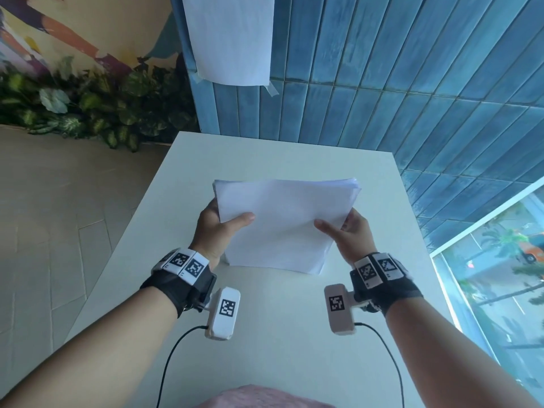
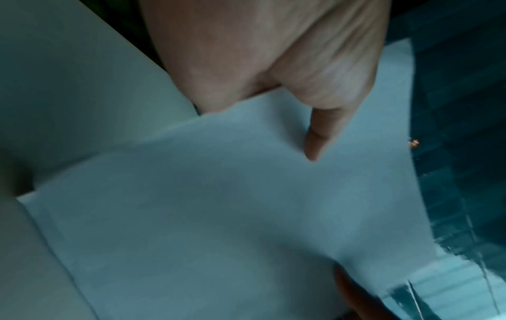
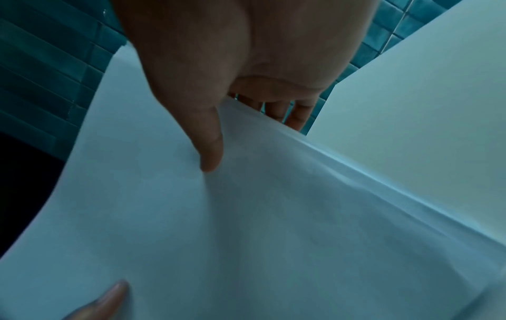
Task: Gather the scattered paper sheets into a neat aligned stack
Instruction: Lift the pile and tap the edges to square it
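So the paper stack [image 1: 284,225] is already gathered and held up tilted over the white table [image 1: 294,334], its near edge down at or just above the tabletop, left hand [image 1: 216,231] gripping the left side and right hand [image 1: 350,234] the right, thumbs on top and fingers behind. Its long axis runs away from the person, dead centre between both hands, so neither is nearer. The far right corner looks slightly fanned, so I'd guess tapping that near edge on the table squares it up.
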Tool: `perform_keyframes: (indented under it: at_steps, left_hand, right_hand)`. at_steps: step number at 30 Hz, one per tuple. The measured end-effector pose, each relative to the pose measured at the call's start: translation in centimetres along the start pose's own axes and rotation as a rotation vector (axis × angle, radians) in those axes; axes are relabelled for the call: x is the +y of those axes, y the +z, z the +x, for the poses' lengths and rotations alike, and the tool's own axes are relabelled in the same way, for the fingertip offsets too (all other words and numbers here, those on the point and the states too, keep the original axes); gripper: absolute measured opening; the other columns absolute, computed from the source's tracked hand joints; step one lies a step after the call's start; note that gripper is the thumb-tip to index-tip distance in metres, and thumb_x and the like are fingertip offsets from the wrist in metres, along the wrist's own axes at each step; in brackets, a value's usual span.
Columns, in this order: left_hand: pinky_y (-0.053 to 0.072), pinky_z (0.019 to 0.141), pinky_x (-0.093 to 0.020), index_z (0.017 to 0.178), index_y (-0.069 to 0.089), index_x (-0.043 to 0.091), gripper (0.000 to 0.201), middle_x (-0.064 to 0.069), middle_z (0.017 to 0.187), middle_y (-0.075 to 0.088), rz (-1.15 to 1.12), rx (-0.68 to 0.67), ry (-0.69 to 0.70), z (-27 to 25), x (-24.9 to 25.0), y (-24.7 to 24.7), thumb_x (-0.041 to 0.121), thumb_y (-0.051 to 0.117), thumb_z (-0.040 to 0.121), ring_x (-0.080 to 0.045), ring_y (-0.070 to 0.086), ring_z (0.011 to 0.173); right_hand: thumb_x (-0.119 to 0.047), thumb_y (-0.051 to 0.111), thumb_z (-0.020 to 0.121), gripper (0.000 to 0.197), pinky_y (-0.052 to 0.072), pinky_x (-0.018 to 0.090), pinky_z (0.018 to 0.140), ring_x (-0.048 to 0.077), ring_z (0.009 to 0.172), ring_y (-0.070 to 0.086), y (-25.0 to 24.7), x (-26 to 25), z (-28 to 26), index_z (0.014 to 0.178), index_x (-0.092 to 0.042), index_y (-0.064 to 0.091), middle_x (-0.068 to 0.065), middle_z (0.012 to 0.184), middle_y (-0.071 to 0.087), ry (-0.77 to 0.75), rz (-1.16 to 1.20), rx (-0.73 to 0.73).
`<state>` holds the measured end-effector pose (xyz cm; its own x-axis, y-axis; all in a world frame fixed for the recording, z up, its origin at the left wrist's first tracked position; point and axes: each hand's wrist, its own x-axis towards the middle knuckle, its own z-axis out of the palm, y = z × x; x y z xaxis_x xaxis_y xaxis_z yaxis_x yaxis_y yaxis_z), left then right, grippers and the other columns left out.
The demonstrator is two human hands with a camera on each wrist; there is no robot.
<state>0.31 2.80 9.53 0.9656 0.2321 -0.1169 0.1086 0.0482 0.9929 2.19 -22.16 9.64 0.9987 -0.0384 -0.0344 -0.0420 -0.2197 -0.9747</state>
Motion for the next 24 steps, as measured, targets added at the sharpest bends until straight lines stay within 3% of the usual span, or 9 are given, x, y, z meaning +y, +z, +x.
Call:
perform_keyframes:
  at_steps: [3,5,7,9,13,15,20,24]
  left_hand:
    - [0.054,0.082,-0.025,0.115,0.044,0.019,0.055,0.001,0.104,0.067,0.080,0.171,0.164,-0.2,0.2,1.2,0.017,0.077,0.071,-0.007,0.067,0.089]
    - [0.053,0.081,-0.023,0.117,0.036,0.020,0.056,-0.003,0.108,0.064,0.146,0.213,0.266,-0.3,0.2,1.9,0.011,0.073,0.077,-0.011,0.066,0.090]
    - [0.051,0.083,-0.026,0.122,0.039,0.013,0.049,-0.007,0.115,0.062,0.219,0.217,0.294,-0.4,0.0,2.3,0.005,0.067,0.082,-0.019,0.063,0.095]
    - [0.049,0.084,-0.026,0.123,0.042,0.007,0.043,-0.006,0.115,0.062,0.253,0.204,0.257,-0.5,-0.6,2.5,0.005,0.063,0.086,-0.021,0.062,0.097]
    - [0.042,0.080,-0.025,0.121,0.043,0.006,0.036,-0.001,0.109,0.061,0.316,0.126,0.120,-1.1,-2.7,2.3,0.008,0.058,0.089,-0.022,0.059,0.096]
    - [0.040,0.080,-0.024,0.118,0.044,0.008,0.034,0.000,0.107,0.061,0.336,0.098,0.088,-1.6,-3.4,2.1,0.006,0.058,0.087,-0.022,0.059,0.094]
    - [0.049,0.075,-0.030,0.103,0.044,0.016,0.032,0.006,0.095,0.062,0.213,0.136,0.133,-1.0,-1.9,1.3,0.006,0.065,0.081,-0.010,0.062,0.085]
    - [0.054,0.083,-0.033,0.112,0.050,0.012,0.046,-0.003,0.106,0.068,0.133,0.003,0.066,0.2,-1.8,0.5,0.018,0.071,0.072,-0.018,0.067,0.095]
  right_hand:
    - [-0.007,0.076,0.074,0.039,0.055,0.031,0.076,0.018,0.088,0.065,0.5,0.3,0.3,0.104,-0.016,0.052,0.003,0.100,0.066,-0.004,0.086,0.037]
    - [-0.007,0.076,0.074,0.039,0.055,0.034,0.077,0.020,0.089,0.065,0.6,0.4,0.3,0.103,-0.016,0.053,0.005,0.100,0.066,-0.006,0.111,0.066]
    - [-0.007,0.074,0.076,0.030,0.053,0.033,0.075,0.022,0.086,0.066,0.7,0.6,0.1,0.103,-0.010,0.061,0.008,0.096,0.069,-0.021,0.073,0.069]
    - [-0.007,0.074,0.077,0.024,0.052,0.032,0.073,0.022,0.081,0.067,0.6,0.6,-0.1,0.099,-0.005,0.065,0.009,0.092,0.070,-0.012,0.063,0.072]
    - [-0.005,0.075,0.075,0.024,0.055,0.033,0.077,0.024,0.085,0.068,0.7,1.5,-0.7,0.095,-0.015,0.065,0.006,0.093,0.071,0.011,0.062,0.036]
    - [-0.005,0.074,0.076,0.020,0.053,0.035,0.076,0.025,0.082,0.066,0.8,1.7,-0.9,0.092,-0.013,0.065,0.007,0.089,0.070,0.006,0.034,0.055]
    - [-0.002,0.071,0.078,0.015,0.052,0.037,0.078,0.026,0.083,0.064,0.6,1.4,-0.8,0.091,-0.006,0.065,0.012,0.088,0.068,-0.016,0.022,0.047]
    - [0.000,0.070,0.078,0.019,0.052,0.040,0.081,0.025,0.083,0.064,0.9,1.5,-0.7,0.082,-0.017,0.064,0.009,0.085,0.068,0.009,0.064,0.062]
